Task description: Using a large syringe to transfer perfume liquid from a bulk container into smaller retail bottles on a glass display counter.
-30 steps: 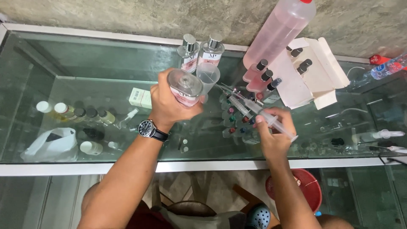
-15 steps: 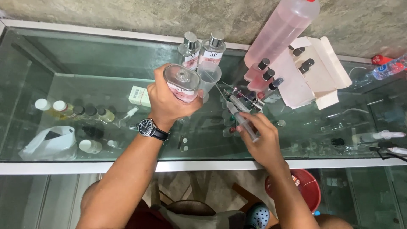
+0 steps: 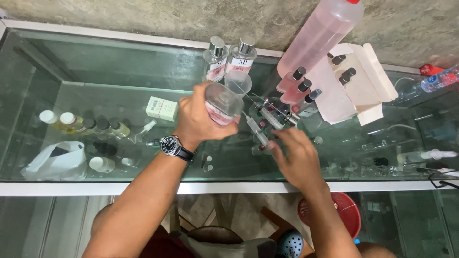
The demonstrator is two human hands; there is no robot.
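Left hand (image 3: pixel 203 117) grasps clear bottle (image 3: pixel 222 104) tilted; right hand (image 3: pixel 299 160) pinches syringe (image 3: pixel 256 131); keep both steady over counter (image 3: pixel 95 186)

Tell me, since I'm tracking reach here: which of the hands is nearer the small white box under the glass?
Left. The left hand, holding a clear bottle, is just right of the white box; the right hand is far right.

Glass display counter (image 3: pixel 95 62), rough grey wall (image 3: pixel 143 16), white frame (image 3: pixel 71 188)
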